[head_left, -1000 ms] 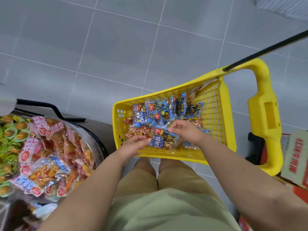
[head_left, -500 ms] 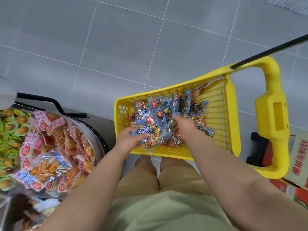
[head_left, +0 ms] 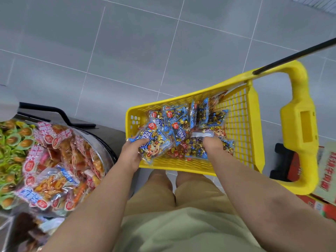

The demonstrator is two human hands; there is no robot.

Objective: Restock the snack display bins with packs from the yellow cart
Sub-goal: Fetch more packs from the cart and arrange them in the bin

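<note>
Blue packs (head_left: 179,127) around half-buried right hand (head_left: 213,145)

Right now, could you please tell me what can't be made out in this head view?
Head view:
- Fingertips of the right hand: buried among the packs in the cart; grip unclear.
- Cart floor: covered by packs.
- Display bin: cut off by the left edge.
- Print on the pack the left hand grips: blurred.
</note>
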